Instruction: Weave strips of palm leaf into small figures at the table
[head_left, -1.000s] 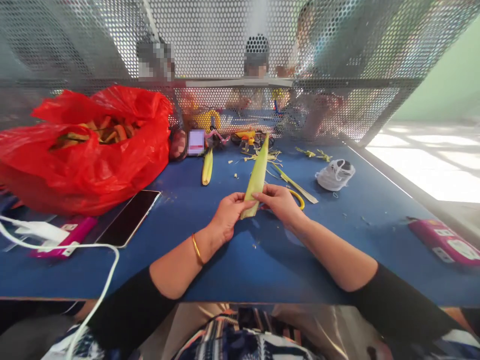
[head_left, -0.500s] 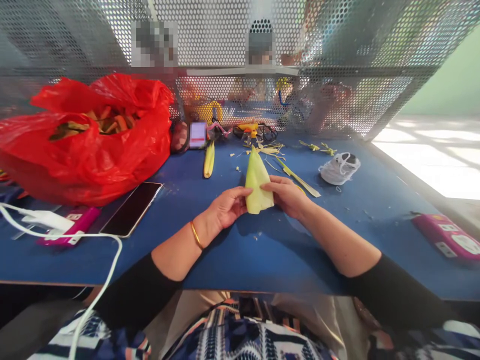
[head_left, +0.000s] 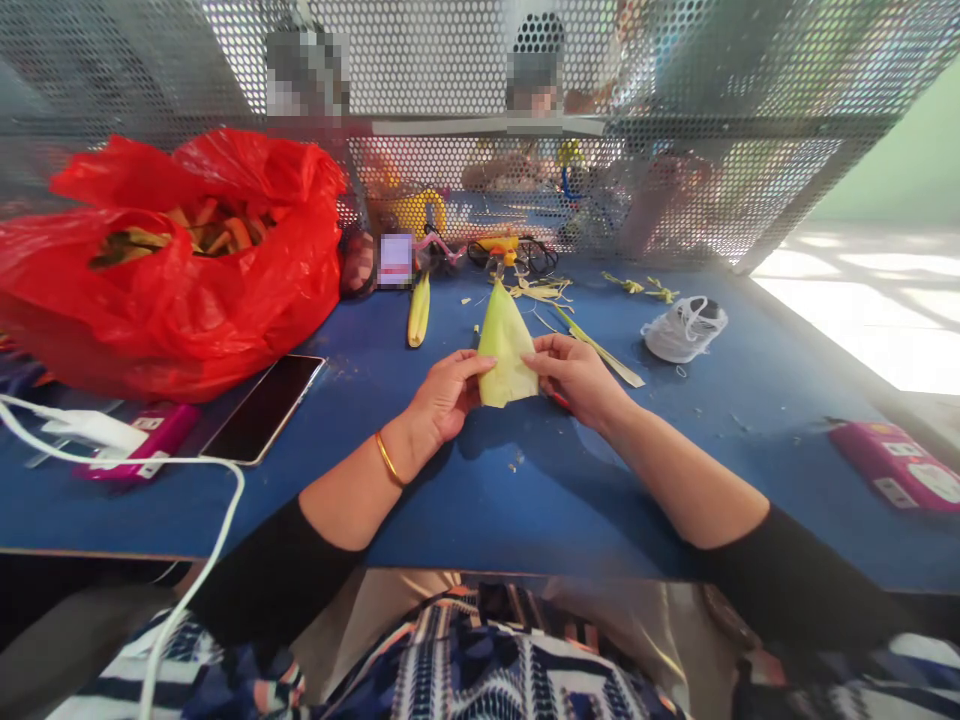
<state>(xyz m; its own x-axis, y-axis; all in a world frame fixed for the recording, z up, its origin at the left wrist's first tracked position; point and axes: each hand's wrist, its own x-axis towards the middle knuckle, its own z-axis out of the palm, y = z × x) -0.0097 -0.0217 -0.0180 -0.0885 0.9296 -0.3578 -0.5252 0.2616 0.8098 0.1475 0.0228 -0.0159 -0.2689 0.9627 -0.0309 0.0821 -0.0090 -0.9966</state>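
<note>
my left hand (head_left: 444,395) and my right hand (head_left: 579,380) pinch opposite edges of a pale green husk (head_left: 507,350), spread out above the blue bench (head_left: 465,520).

Husk (head_left: 508,345) between left hand (head_left: 444,395) and right hand (head_left: 581,382), over table (head_left: 465,520). Bag (head_left: 255,310) at left; phone (head_left: 266,408) before it. Left pack (head_left: 166,430) beside phone, under cable (head_left: 234,505). Spool (head_left: 682,332) right of husk; right pack (head_left: 892,465) nearer, farther right. Mesh (head_left: 442,70) behind.
</note>
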